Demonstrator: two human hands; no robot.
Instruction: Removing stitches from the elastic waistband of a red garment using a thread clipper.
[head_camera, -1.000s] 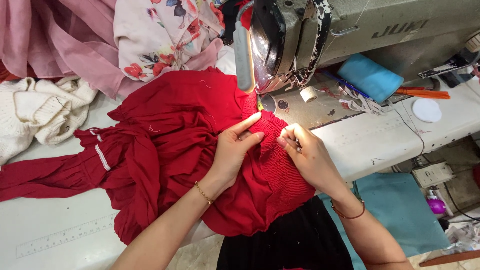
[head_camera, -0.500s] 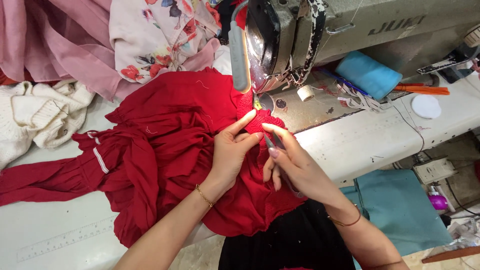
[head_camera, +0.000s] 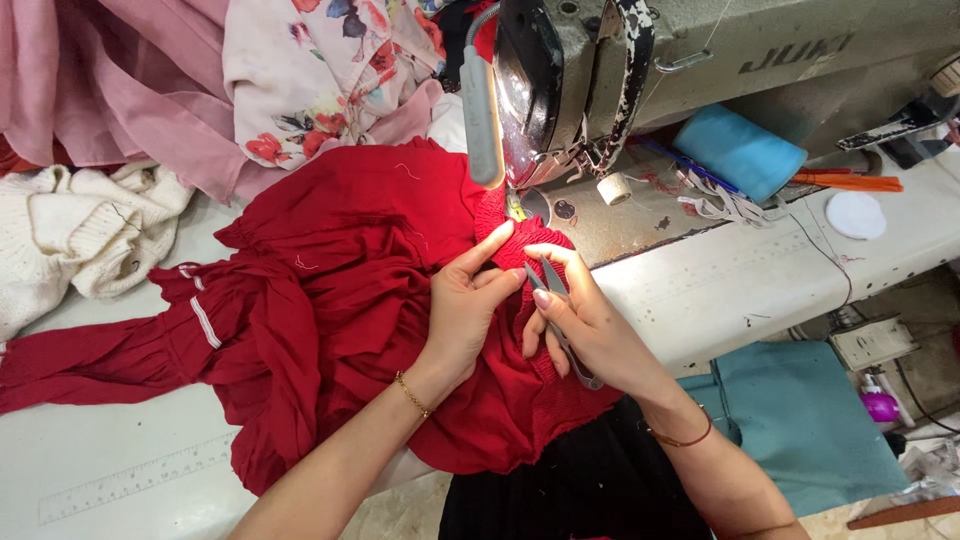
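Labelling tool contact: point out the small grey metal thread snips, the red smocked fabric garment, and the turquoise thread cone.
small grey metal thread snips (head_camera: 553, 290), head view, blades near the tips.
red smocked fabric garment (head_camera: 350, 260), head view, gathered middle.
turquoise thread cone (head_camera: 738, 152), head view, side wall.

Both hands work a red garment (head_camera: 350, 270) below the sewing machine (head_camera: 620, 70); the right hand (head_camera: 590, 320) grips thread snips (head_camera: 555, 300).

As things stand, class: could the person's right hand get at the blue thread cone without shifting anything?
Probably yes. The blue cone lies uncovered on the machine bed to the right, with open tabletop between. But the right hand holds snips, so its fingers are occupied.
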